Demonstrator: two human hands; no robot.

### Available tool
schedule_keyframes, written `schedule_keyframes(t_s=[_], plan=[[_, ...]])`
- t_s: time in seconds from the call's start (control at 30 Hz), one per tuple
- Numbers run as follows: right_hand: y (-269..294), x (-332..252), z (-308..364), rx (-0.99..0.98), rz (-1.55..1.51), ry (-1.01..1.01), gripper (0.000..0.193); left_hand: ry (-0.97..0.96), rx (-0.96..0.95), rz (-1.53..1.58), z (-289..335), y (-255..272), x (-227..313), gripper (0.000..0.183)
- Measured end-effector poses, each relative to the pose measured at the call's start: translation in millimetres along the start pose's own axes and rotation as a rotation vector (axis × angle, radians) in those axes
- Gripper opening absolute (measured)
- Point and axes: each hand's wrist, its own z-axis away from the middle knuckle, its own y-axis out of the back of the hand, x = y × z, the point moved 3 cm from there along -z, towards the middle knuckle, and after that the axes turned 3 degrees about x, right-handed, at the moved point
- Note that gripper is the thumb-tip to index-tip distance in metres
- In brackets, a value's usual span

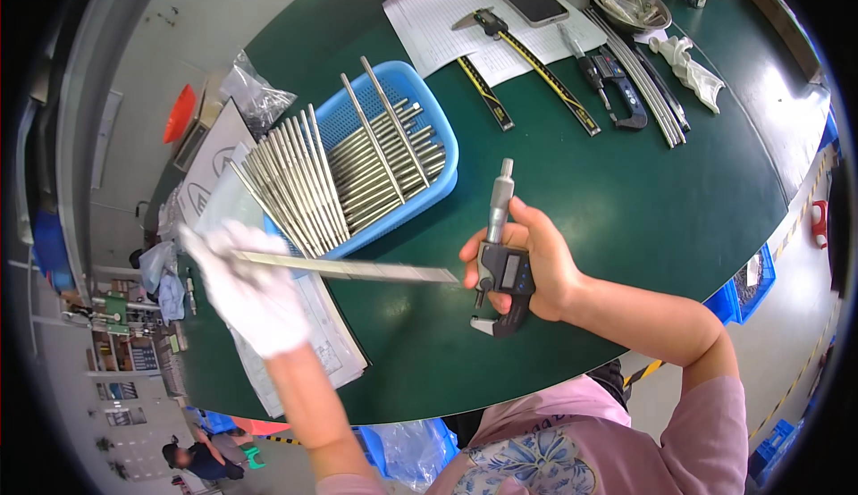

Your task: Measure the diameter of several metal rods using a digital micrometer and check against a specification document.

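My left hand (pixel 259 294), in a white glove and blurred by motion, grips one end of a metal rod (pixel 375 271). The rod's free end points right, close to the fingers of my bare right hand (pixel 556 272). That hand is wrapped around a digital micrometer (pixel 515 272) with a small display, its thimble upward and its C-shaped frame toward me. No rod sits in the micrometer's jaws. Beyond my left hand stands a blue plastic basket (pixel 450 151) full of shiny metal rods (pixel 384 160), with several longer ones fanned along its left side.
Paper sheets (pixel 429 12) hold a phone (pixel 529 0) and a caliper (pixel 545 71). Farther right lie a second micrometer (pixel 617 88), long rods (pixel 648 84), a metal bowl (pixel 631 5) and a crumpled white glove (pixel 688 71). Printed papers (pixel 313 343) lie under my left arm.
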Motion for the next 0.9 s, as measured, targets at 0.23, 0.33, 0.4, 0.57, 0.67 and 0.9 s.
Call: schedule_keyframes(t_s=[0.23, 0.33, 0.4, 0.57, 0.67, 0.9], plan=[[-2, 0, 3, 0.028, 0.053, 0.000, 0.059, -0.184, -0.014, -0.648, -94, -67, -19, 0.033], [-2, 0, 3, 0.015, 0.040, 0.007, 0.058, -0.004, -0.131, -0.928, -108, -80, -60, 0.040], [-3, -1, 2, -0.042, 0.024, 0.030, 0.058, 0.030, -0.192, -1.040, -113, -82, -83, 0.041], [-3, 2, 3, -0.042, 0.051, 0.020, 0.062, 0.207, -0.293, -1.271, -127, -69, -118, 0.042], [-2, 1, 2, -0.041, 0.053, 0.025, 0.062, 0.244, -0.283, -1.291, -137, -57, -120, 0.041], [0, 3, 1, -0.016, 0.078, 0.023, 0.060, -0.158, -0.543, -2.397, -109, -23, -89, 0.037]])
